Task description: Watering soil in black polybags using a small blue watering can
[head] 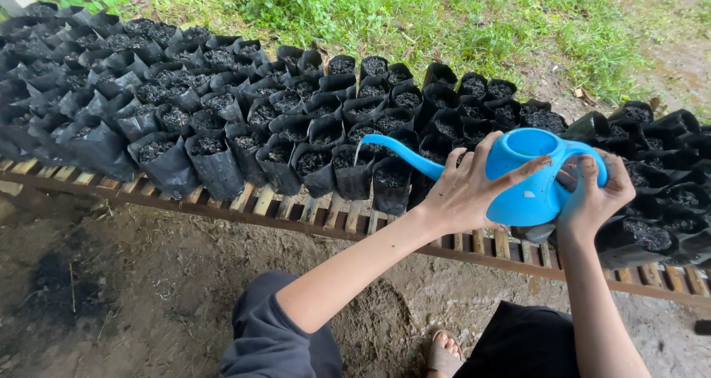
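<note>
Blue plastic watering can (529,178), tilted left, right of centre in the frame.
Its long curved spout (404,152) points left and down over the black soil-filled nursery bags (348,167); its round top opening faces up.

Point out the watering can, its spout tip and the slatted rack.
Watering can (527,193), head view, on its blue body.
Spout tip (368,140), head view, at the spout's far end.
Slatted rack (311,216), head view, on a bare wooden slat.

I see through one head camera only, looking steeply down and forward from close above my hands (474,189), with the slatted bench (296,215) of black soil bags (207,156) near and grass (444,15) far.
</note>
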